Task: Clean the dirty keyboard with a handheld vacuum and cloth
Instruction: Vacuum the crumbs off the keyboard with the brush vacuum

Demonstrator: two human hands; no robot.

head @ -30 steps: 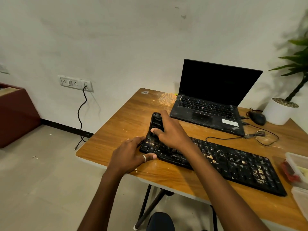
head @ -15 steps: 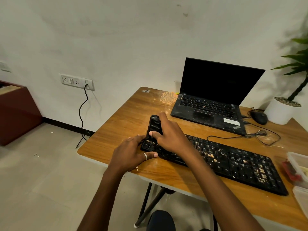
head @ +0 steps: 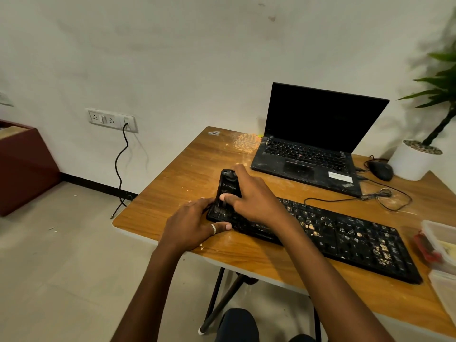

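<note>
A black keyboard [head: 345, 238] strewn with pale crumbs lies slantwise on the wooden table [head: 177, 183]. My right hand [head: 254, 196] grips a small black handheld vacuum [head: 228, 186], which stands on the keyboard's left end with its nozzle down on the keys. My left hand [head: 195, 224], a ring on its thumb, holds the keyboard's left corner, thumb along the front edge. No cloth is visible.
An open black laptop [head: 315, 144] stands behind the keyboard. A mouse [head: 381, 170] with a coiled cable and a white plant pot [head: 412, 161] sit at the back right. Clear plastic containers [head: 441, 240] lie at the right edge. Crumbs dust the table's far corner.
The vacuum has slid slightly along the keyboard's left end under my right hand. My left hand has stayed on the corner.
</note>
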